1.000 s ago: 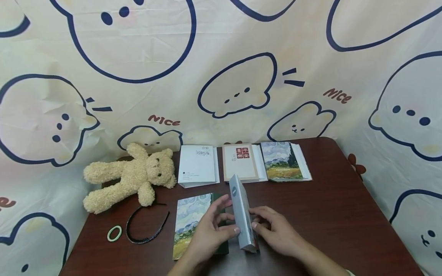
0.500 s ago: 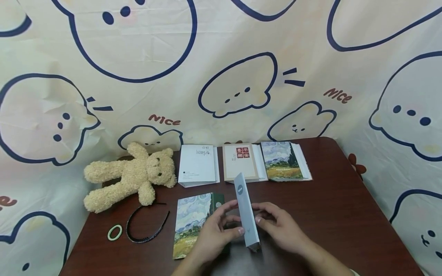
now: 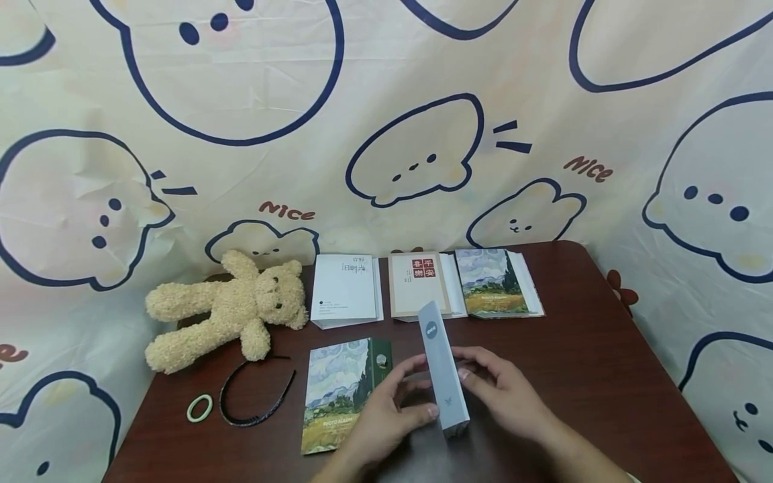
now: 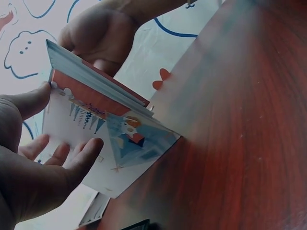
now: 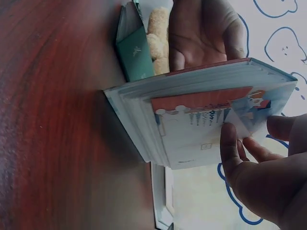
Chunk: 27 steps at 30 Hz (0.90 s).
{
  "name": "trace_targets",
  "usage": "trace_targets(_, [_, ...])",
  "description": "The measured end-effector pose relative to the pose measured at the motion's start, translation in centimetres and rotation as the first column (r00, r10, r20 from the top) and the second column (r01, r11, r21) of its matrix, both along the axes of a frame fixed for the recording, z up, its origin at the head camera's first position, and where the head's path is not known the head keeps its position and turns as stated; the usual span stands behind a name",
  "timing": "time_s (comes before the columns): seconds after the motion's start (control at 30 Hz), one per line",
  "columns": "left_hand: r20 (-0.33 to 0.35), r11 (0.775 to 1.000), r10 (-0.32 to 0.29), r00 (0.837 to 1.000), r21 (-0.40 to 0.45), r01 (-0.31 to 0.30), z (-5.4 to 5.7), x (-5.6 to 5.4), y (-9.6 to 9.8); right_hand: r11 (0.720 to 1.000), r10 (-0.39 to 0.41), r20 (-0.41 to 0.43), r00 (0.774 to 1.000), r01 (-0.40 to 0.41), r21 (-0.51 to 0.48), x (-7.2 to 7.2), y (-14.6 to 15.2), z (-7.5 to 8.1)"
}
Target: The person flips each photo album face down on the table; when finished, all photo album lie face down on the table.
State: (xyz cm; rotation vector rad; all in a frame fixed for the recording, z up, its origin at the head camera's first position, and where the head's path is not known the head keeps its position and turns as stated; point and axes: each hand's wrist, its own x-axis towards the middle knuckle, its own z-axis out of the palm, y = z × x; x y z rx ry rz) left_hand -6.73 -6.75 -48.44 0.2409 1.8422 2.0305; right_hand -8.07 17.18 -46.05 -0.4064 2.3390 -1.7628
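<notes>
A photo album or similar thick book [image 3: 444, 369] stands upright on its edge on the table, its pale blue spine facing up toward the head camera. My left hand [image 3: 395, 416] holds its left side, thumb close to the spine, fingers along the cover. On the other side my right hand [image 3: 507, 389] holds it with bent fingers against the cover. The left wrist view shows the white cover [image 4: 134, 158] with a red band and a blue drawing. White page edges [image 5: 139, 115] show in the right wrist view, where the right fingertips touch a similarly printed cover.
A painted-landscape photo album [image 3: 332, 396] with a green strip lies left of the hands. Behind stand a white album [image 3: 344, 288], a beige album [image 3: 419, 288] and a landscape album [image 3: 492, 282]. A teddy bear [image 3: 232, 312], headband [image 3: 260, 419] and green ring [image 3: 199, 408] lie left.
Both hands and the upright album have shifted a little to the right, and its spine has turned to face the head camera more. More of the landscape album's green strip shows.
</notes>
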Motion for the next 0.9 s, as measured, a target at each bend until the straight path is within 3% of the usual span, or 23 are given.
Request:
trace_targets(0.2, [-0.022,1.000,-0.014,1.000,-0.008,0.014,-0.3,0.4,0.5,0.998,0.011,0.000,1.000,-0.011,-0.057,-0.1,0.7,0.7])
trace_targets(0.43, [-0.018,1.000,-0.024,1.000,-0.002,0.023,-0.8,0.7,0.9,0.997,0.003,0.065,0.998,0.002,-0.074,-0.2,1.5,0.7])
trace_targets(0.63, [0.009,0.995,-0.069,0.998,-0.066,0.070,-1.2,0.8,1.0,0.996,-0.018,0.098,0.995,0.027,-0.089,0.0,2.3,0.8])
trace_targets(0.9, [0.016,0.996,-0.077,0.997,-0.054,0.078,-1.5,0.9,1.3,0.992,-0.061,0.162,0.985,0.078,-0.100,0.0,3.5,0.9])
